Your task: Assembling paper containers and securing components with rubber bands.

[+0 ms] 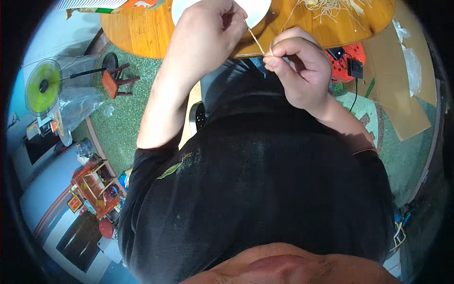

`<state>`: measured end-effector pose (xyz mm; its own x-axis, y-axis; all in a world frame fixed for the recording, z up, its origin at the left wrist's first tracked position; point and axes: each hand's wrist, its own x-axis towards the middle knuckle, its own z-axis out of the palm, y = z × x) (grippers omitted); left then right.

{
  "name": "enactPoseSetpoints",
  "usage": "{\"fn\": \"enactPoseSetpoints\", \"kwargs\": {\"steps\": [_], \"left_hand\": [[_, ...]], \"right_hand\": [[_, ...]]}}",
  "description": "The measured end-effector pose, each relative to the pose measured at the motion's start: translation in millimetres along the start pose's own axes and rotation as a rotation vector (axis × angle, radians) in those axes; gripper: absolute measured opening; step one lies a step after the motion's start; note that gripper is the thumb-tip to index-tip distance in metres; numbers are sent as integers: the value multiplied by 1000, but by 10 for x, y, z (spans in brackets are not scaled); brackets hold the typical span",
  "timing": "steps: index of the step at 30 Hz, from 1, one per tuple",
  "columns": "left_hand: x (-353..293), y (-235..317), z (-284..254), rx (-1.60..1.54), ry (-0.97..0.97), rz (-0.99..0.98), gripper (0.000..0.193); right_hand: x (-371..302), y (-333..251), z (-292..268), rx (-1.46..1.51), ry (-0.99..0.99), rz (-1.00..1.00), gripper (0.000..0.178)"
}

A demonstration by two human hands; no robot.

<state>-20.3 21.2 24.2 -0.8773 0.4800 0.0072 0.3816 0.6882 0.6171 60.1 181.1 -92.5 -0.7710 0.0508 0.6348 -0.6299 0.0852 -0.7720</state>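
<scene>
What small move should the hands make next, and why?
Probably a gentle outward pull by the left hand while the right hand holds firm: the string runs nearly straight between them, pinched at both ends of that short stretch, so little slack seems left.

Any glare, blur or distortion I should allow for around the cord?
In the head view, the cord reads fairly sharp between left hand and right hand; same view, left forearm looks bright, nearly washed out, while the shirt is dark with little detail; also there, the fan appears sideways near the black fisheye rim.
</scene>
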Motion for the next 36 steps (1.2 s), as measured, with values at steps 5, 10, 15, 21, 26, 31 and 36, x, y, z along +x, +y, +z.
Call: {"fn": "enactPoseSetpoints", "kwargs": {"steps": [5,10,15,21,26,31,36], "left_hand": [[0,-157,-11,-105,97,182,12],[-37,-280,25,-129,181,554,26],[-76,-586,223,59,181,645,10],[-201,-636,267,68,245,638,8],[-198,-679,109,166,283,584,9],[-277,-801,-178,279,203,561,17],[-283,-993,-548,418,138,572,19]], "right_hand": [[-17,102,55,20,225,-19,8],[0,14,30,139,79,191,7],[-20,-105,31,201,52,283,3],[62,-236,-98,59,-105,271,10],[173,-283,-261,-148,-232,57,24],[347,-258,-738,-663,-422,138,32],[349,-219,-1118,-990,-508,113,10]]}}
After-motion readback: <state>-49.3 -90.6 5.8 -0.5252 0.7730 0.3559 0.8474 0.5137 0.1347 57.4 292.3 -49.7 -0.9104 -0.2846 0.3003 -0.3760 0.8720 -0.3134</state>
